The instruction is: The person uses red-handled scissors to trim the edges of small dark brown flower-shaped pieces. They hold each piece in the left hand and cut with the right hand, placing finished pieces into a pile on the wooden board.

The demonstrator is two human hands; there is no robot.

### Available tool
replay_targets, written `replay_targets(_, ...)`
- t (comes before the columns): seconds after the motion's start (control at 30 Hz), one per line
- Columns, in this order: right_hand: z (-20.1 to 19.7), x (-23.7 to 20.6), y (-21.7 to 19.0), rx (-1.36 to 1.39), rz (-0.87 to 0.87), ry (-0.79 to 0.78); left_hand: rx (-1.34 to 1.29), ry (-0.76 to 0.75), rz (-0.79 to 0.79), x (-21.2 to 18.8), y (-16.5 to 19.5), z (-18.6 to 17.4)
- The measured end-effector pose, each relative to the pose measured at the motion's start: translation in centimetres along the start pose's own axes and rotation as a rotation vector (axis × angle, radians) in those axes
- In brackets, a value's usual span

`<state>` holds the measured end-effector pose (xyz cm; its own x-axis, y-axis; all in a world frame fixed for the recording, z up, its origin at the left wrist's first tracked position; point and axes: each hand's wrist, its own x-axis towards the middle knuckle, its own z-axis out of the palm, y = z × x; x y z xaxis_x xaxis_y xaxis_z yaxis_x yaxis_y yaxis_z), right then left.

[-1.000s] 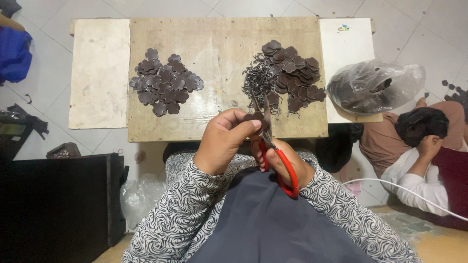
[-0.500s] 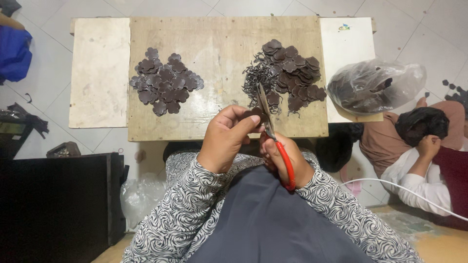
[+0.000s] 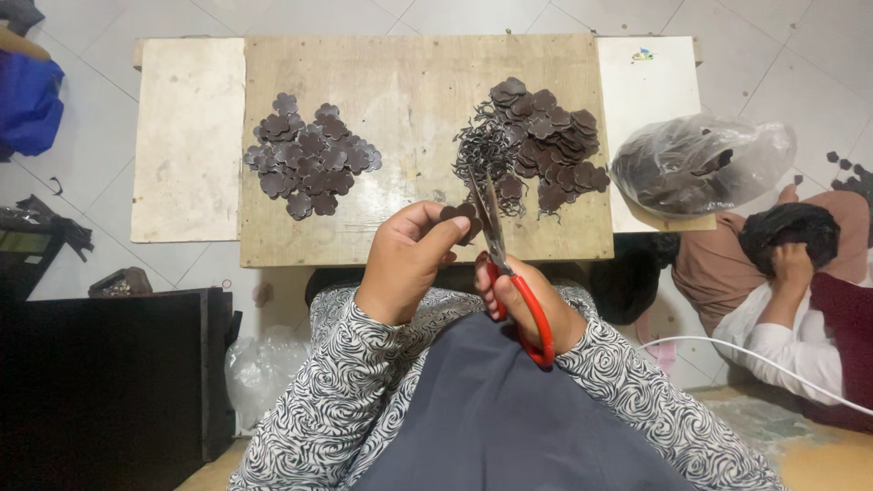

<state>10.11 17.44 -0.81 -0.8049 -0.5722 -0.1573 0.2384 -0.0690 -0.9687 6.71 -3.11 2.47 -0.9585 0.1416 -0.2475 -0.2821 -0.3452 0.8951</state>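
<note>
Over wooden board [image 3: 409, 82]: red-handled scissors [image 3: 509, 264] blades point away, slightly left.

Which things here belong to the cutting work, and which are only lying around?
In use:
left hand holding a brown piece
right hand with red scissors
trimmed pile
untrimmed pile
wooden board

Lying about:
plastic bag of pieces
blue cloth
white cable

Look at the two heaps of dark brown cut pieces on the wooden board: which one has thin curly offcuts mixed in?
The right heap, beyond the scissors; stringy trimmings tangle along its left edge. The left heap holds only flat flower-shaped pieces.
</note>
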Motion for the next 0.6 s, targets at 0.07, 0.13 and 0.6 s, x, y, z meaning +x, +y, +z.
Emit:
replay_targets(0.07,0.0,0.1,-0.2,-0.05,0.001,-0.002,0.037,0.015,0.006,0.0,0.1,-0.1)
replay_targets(0.13,0.1,0.2,-0.4,-0.095,-0.001,-0.006,0.055,0.032,0.014,-0.1,0.1,0.0)
replay_targets(0.6,-0.3,0.1,1.1,-0.043,0.014,0.061,0.004,0.049,0.013,0.4,-1.3,0.3)
